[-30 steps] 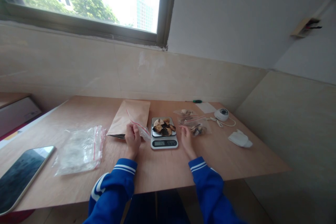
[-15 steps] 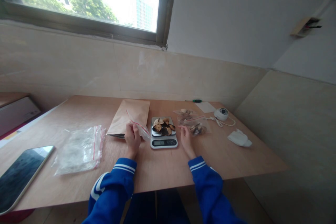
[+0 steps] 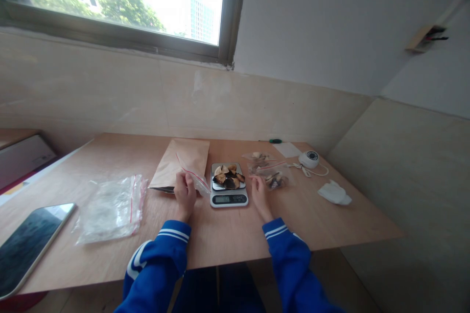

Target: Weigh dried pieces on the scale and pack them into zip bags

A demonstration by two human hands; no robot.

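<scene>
My left hand is closed around the edge of a clear zip bag with a red seal line, left of the scale. The small white kitchen scale carries a heap of dried tan and dark brown curled pieces on its plate. The digits on its display are too small to read. Just right of the scale is my right hand, fingers curled together; whatever they may hold is hidden. Beyond those fingers lie clear zip bags with similar dried pieces inside.
A brown paper bag lies behind my left hand. Flat clear zip bags and a phone are on the left. To the right are a white round device with a cord, a crumpled white tissue and a green-handled screwdriver.
</scene>
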